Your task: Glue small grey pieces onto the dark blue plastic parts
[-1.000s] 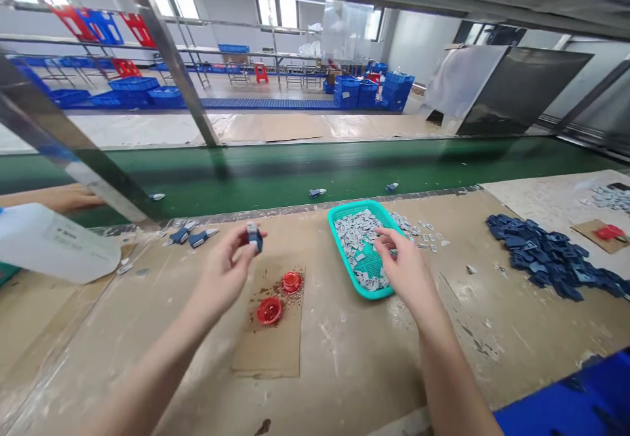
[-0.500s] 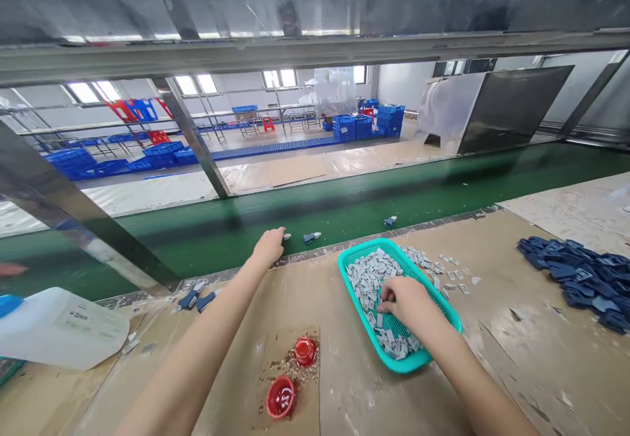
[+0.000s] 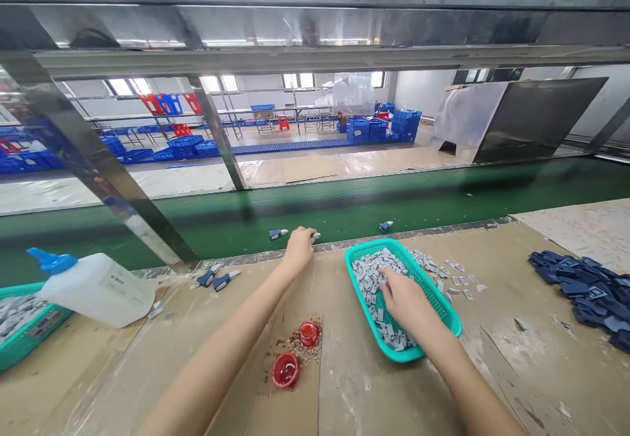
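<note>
At the near edge of the green conveyor belt (image 3: 344,216), my left hand (image 3: 298,247) has its fingers curled together. The pale tip of a navy-and-grey plastic clip (image 3: 316,235) shows just past the fingertips; whether they grip it is hidden. Another such navy clip (image 3: 276,234) lies on the belt left of this hand, and a third navy clip (image 3: 386,226) lies farther right. My right hand (image 3: 406,298) is over a turquoise basket (image 3: 354,291), fingers bent together against the small grey plastic pieces (image 3: 374,268) inside. What its fingertips hold, if anything, cannot be made out.
Loose grey pieces (image 3: 455,272) lie right of the basket, and a pile of navy parts (image 3: 585,291) farther right. Two red cups (image 3: 286,370) stand on the cardboard. Left are a white bottle (image 3: 105,291), clips (image 3: 216,278) and another basket (image 3: 34,341). A metal shelf crosses overhead.
The view has shifted. My left hand has moved right, from the leftmost clip to the middle one. The clips have slid left along the belt. My right hand has shifted toward the basket's far end.
</note>
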A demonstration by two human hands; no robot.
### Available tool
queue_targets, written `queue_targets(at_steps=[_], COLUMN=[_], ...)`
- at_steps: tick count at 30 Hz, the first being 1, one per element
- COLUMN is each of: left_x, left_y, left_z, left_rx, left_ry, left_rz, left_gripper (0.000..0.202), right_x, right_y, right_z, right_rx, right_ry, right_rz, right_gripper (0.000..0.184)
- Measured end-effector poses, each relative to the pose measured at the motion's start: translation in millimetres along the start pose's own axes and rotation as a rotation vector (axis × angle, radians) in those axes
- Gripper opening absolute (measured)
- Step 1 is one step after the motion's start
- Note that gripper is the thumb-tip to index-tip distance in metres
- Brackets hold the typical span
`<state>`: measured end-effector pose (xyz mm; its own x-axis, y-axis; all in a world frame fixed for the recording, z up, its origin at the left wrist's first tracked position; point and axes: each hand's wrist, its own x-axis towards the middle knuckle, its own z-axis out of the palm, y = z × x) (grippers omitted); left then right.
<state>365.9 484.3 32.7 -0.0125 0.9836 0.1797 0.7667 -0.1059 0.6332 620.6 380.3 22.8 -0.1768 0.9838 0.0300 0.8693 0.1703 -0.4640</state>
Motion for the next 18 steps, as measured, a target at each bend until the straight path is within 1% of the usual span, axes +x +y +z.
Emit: queue_targets(at_steps=[1, 3, 6, 7, 9, 11, 12, 13, 16, 18], left_x=[-11.5, -41.5, -100.4, -122.0, -165.1, -204.6, -221.9, -237.2, -269.8, -281.9], left_y=[3.0, 10.0, 21.6, 25.2, 31.7, 36.4, 37.8, 38.5, 36.8, 33.4], left_z=[-9.2, -30.6, -64.2, -73.8, -87.2, -91.8, -91.2, -89.2, -80.9, -77.4], left_rx=[-0.077, -0.258, -0.517, -0.62, -0.896, -1.184, -1.287, -1.34, -1.374, -1.353], left_ry=[0.008, 0.013, 0.002, 0.002, 0.048, 0.157, 0.224, 0.29, 0.453, 0.509], left_rz=[-0.002, -0.009, -0.048, -0.088, -0.237, -0.422, -0.499, -0.55, -0.615, -0.631], left_gripper=[0.022, 0.025, 0.036, 0.038, 0.037, 0.035, 0.034, 0.034, 0.036, 0.039], right_x=[-2.8, -9.8, -24.6, -30.5, -42.4, -52.6, -56.4, -59.1, -61.8, -60.4], right_y=[-0.5, -3.4, -16.7, -23.8, -40.3, -56.5, -63.6, -69.9, -83.3, -88.7], right_z=[-3.5, -11.3, -21.3, -23.4, -25.2, -23.1, -20.3, -16.4, 0.8, 13.7], right_rx=[0.042, 0.19, 0.479, 0.565, 0.708, 0.819, 0.864, 0.901, 0.982, 1.025], right_ry=[0.018, 0.048, 0.098, 0.1, 0.044, -0.056, -0.097, -0.124, -0.172, -0.207], right_rz=[-0.015, -0.042, -0.056, -0.073, -0.146, -0.208, -0.216, -0.205, -0.11, -0.025], right_gripper=[0.031, 0.027, 0.016, 0.014, 0.015, 0.018, 0.019, 0.021, 0.025, 0.027])
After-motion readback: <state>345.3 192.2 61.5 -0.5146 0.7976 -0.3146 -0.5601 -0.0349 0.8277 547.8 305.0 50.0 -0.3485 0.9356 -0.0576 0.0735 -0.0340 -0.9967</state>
